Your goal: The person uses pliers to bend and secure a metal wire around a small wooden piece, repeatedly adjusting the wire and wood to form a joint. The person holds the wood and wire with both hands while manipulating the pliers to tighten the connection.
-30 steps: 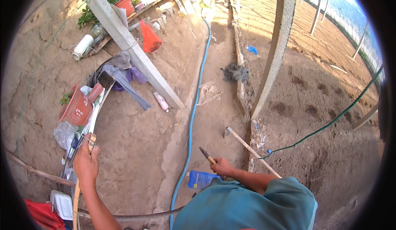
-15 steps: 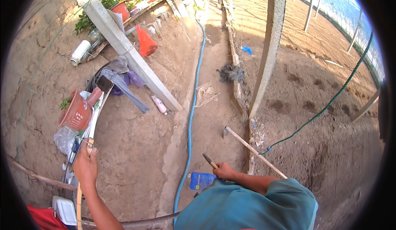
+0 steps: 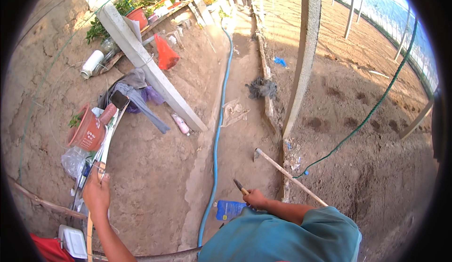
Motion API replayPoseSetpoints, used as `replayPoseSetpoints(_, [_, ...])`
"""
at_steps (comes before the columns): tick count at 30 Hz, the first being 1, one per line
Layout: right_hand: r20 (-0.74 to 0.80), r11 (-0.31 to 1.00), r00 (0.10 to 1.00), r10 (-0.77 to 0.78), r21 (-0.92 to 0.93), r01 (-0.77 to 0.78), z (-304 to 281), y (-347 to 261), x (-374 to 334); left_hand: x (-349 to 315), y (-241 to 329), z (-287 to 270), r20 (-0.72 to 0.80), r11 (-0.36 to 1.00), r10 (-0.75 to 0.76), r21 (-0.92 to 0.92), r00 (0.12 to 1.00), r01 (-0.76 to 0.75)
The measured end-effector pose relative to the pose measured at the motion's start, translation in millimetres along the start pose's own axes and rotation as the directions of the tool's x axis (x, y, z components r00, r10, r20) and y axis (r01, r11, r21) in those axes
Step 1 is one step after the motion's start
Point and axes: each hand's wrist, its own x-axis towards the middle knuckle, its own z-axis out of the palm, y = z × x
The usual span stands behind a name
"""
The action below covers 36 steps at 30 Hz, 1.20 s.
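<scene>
My left hand [image 3: 96,196] is closed at the edge of a narrow shelf on the left, around a pale wooden piece [image 3: 101,169]. The covered part of that piece is hidden by my fingers. Beside it lie a clear plastic bag [image 3: 74,162] and an orange-red plastic basket [image 3: 88,132]. In front of my body, my right hand [image 3: 255,199] grips a short tool [image 3: 240,186] with a wooden handle and a dark, narrow blade pointing forward and left. Just left of that hand, a blue plastic container [image 3: 229,210] lies on the ground, partly covered by my shirt.
A blue hose [image 3: 216,154] runs along the dirt path. On the right lies a long-handled hoe [image 3: 287,173], near a concrete post [image 3: 305,55] and a green rope [image 3: 362,130]. Another post [image 3: 153,69] leans at left, near a red bag [image 3: 165,54] and grey clothing [image 3: 141,103].
The view has shifted slightly. My left hand stays at the shelf edge on the wooden piece, and my right hand keeps its grip on the tool, whose blade has tilted a little.
</scene>
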Motion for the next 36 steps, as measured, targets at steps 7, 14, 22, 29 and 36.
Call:
replayPoseSetpoints(7, [-0.070, 0.991, 0.995, 0.068, 0.116, -0.059, -11.6, 11.5, 18.7, -6.6, -6.7, 0.5, -0.035, 1.000, 0.013, -0.022, 0.999, -0.014])
replayPoseSetpoints(14, [-0.013, 0.935, 0.987, 0.159, 0.323, -0.146, -41.1, 24.2, 47.7, -15.6, -8.1, -6.5, -0.035, 1.000, -0.010, -0.004, 0.999, 0.009])
replayPoseSetpoints(22, [-0.272, 0.904, 0.950, -0.154, 0.349, 0.246, -175.4, -193.4, 88.2, -21.2, -16.1, -5.3, -0.052, 1.000, -0.019, -0.006, 0.998, 0.018])
replayPoseSetpoints(29, [-0.473, 0.654, 0.647, -0.599, 0.178, 0.736, -280.5, -492.4, -56.0, -33.9, -10.0, -9.6, -0.046, 0.999, -0.051, 0.002, 0.998, 0.051])
replayPoseSetpoints(36, [-0.426, 0.617, 0.594, -0.682, 0.099, 0.780, -238.4, -443.3, -57.2, -43.0, -17.6, -8.3, -0.135, 0.991, -0.074, 0.099, 0.988, 0.088])
